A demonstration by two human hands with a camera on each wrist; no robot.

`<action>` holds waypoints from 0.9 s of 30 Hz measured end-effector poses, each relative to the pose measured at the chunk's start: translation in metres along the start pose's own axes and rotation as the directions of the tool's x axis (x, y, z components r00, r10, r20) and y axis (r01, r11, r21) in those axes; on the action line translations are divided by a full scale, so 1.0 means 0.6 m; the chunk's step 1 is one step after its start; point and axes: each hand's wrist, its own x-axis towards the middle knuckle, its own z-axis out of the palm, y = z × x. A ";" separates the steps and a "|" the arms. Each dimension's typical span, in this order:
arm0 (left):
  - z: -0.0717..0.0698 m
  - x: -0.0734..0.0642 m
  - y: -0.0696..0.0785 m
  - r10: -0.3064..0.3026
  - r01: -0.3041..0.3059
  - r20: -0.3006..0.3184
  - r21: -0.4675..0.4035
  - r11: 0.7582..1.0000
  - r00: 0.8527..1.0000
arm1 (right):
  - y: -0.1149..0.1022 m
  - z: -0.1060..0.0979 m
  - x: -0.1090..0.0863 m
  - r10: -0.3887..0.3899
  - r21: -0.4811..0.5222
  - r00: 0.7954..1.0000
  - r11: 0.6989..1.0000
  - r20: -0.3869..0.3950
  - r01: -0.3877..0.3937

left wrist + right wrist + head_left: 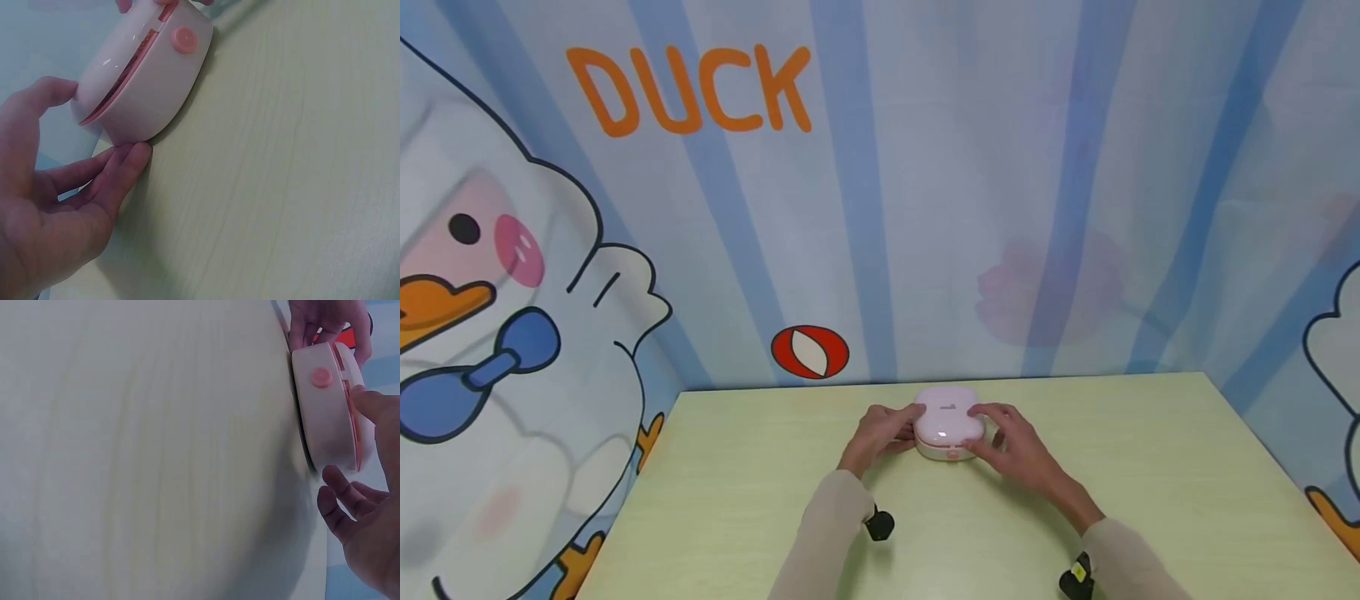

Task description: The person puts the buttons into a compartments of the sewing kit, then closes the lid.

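A small rounded box with a glossy pale pink lid stands near the table's far edge. On its front is a round pink button, and a dark gap shows under the lid's front rim. My left hand grips the box's left side, thumb at the lid's edge and fingers low against the base. From the right, my right hand holds the lid between thumb and index finger, the thumb at the front rim. Its other fingers curl loosely beside the box. The box's inside is hidden.
The pale wood-grain table ends just behind the box at a blue striped curtain with a printed duck. A black wrist camera sits at the left sleeve, another camera at the right.
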 end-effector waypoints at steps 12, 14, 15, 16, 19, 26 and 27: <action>0.003 -0.001 0.005 -0.017 0.017 -0.001 0.002 1.000 1.000 | -0.014 0.013 -0.003 0.088 -0.063 0.996 0.994 -0.008 -0.088; 0.003 -0.002 0.006 -0.020 0.020 0.002 -0.010 1.000 1.000 | -0.017 0.014 -0.005 0.081 -0.076 0.996 0.994 -0.029 -0.083; 0.004 -0.002 0.007 -0.023 0.023 0.003 -0.012 1.000 1.000 | -0.018 0.014 -0.006 0.077 -0.081 0.996 0.993 -0.040 -0.080; 0.004 -0.003 0.008 -0.024 0.024 0.002 -0.010 1.000 1.000 | -0.020 0.015 -0.006 0.072 -0.086 0.996 0.993 -0.050 -0.076; 0.004 -0.001 0.008 -0.026 0.026 0.005 -0.002 1.000 1.000 | -0.024 0.016 -0.007 0.068 -0.081 0.994 0.994 -0.080 -0.075; 0.000 0.003 0.006 -0.021 0.021 0.021 0.008 1.000 1.000 | -0.029 0.019 -0.004 0.122 -0.019 0.989 0.992 -0.087 -0.124; -0.001 0.004 0.005 -0.021 0.021 0.020 0.013 1.000 1.000 | -0.029 0.019 -0.002 0.129 -0.011 0.988 0.991 -0.081 -0.130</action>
